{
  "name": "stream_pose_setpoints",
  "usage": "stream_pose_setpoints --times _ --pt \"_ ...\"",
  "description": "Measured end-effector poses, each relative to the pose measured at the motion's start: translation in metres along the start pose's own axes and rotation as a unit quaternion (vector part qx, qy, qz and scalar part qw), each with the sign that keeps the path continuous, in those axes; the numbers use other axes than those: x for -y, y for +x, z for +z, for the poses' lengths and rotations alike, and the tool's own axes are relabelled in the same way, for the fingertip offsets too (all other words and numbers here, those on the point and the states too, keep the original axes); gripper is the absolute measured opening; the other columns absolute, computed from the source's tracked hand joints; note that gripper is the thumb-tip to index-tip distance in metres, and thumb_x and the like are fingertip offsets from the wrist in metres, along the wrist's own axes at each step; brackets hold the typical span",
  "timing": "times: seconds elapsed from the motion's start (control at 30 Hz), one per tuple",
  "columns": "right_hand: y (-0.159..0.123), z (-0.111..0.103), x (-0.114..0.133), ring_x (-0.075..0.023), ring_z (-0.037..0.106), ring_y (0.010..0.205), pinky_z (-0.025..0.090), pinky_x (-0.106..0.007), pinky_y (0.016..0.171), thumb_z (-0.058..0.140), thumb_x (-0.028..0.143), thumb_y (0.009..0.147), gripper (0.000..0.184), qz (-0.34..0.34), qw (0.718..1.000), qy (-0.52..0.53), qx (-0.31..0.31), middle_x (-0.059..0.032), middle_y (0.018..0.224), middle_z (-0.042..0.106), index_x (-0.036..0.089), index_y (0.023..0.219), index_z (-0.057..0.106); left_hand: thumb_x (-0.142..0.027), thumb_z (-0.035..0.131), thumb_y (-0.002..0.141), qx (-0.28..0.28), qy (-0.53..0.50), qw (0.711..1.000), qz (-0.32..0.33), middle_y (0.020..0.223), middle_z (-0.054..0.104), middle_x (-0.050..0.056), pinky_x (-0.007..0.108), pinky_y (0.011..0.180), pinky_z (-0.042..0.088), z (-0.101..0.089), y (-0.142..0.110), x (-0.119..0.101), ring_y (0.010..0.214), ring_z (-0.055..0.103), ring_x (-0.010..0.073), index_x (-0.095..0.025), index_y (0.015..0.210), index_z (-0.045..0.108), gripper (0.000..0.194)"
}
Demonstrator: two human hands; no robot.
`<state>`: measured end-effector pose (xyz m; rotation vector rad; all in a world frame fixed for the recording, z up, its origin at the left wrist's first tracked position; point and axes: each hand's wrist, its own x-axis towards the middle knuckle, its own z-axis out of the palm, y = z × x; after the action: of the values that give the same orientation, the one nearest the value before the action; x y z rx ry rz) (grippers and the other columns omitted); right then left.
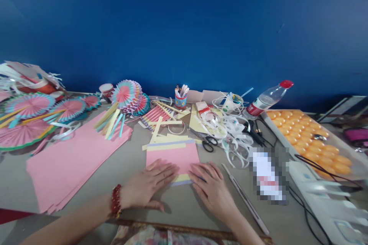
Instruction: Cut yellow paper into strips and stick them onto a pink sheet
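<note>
A pink sheet of paper [169,159] with pale yellow and lilac strips along its far and near edges lies flat in front of me. My left hand [146,187], with a red beaded bracelet at the wrist, is open and rests palm down on the paper's near left part. Its fingers are stretched out and the thumb stands apart. My right hand [211,189] also lies open, its fingers spread over the near right corner. Just past the paper are loose pale yellow strips [156,128] and black-handled scissors [209,143]. Both hands cover parts of the sheet's near edge.
Left are a stack of pink paper [77,160] and pleated paper fans [69,109]. Behind stands a pen cup [181,101]. To the right are curled white strips [234,134], a plastic bottle [263,101], a metal bar [244,197], a tray of orange domes [304,134] and black cables.
</note>
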<state>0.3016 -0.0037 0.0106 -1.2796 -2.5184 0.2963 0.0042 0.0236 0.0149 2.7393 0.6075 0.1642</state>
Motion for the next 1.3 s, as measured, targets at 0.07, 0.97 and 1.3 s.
stream_pose_setpoints --times 0.07,0.97,1.3 --pt "0.001 -0.002 0.0 -0.0291 0.052 0.124 0.035 -0.062 0.107 0.052 0.021 0.095 0.037 0.002 1.0 0.003 -0.004 -0.0047 0.134 0.063 0.033 0.128 0.063 -0.07 0.043 0.092 0.007 0.011 1.0 -0.011 0.16 0.027 0.011 0.046 0.123 0.008 0.005 -0.011 0.001 0.149 0.023 0.0257 -0.019 0.159 0.004 0.093" --pt "0.056 -0.008 -0.036 -0.0232 0.067 0.103 0.053 -0.037 0.091 0.048 0.02 0.092 0.029 0.012 0.991 0.099 -0.092 -0.009 0.111 0.073 0.023 0.108 0.071 -0.055 0.037 0.102 -0.044 0.089 0.986 -0.134 0.162 0.023 0.01 0.053 0.121 0.0 0.001 -0.026 0.015 0.15 0.019 0.027 -0.023 0.158 0.01 0.071" --pt "0.172 0.008 -0.043 -0.0251 0.064 0.11 0.049 -0.037 0.096 0.057 0.022 0.089 0.032 0.008 0.993 0.084 -0.081 -0.0087 0.12 0.07 0.021 0.12 0.067 -0.052 0.05 0.098 -0.076 0.096 0.981 -0.148 0.152 0.043 0.008 0.056 0.122 0.012 0.01 -0.023 0.015 0.142 0.036 0.0275 -0.026 0.149 0.038 0.059"
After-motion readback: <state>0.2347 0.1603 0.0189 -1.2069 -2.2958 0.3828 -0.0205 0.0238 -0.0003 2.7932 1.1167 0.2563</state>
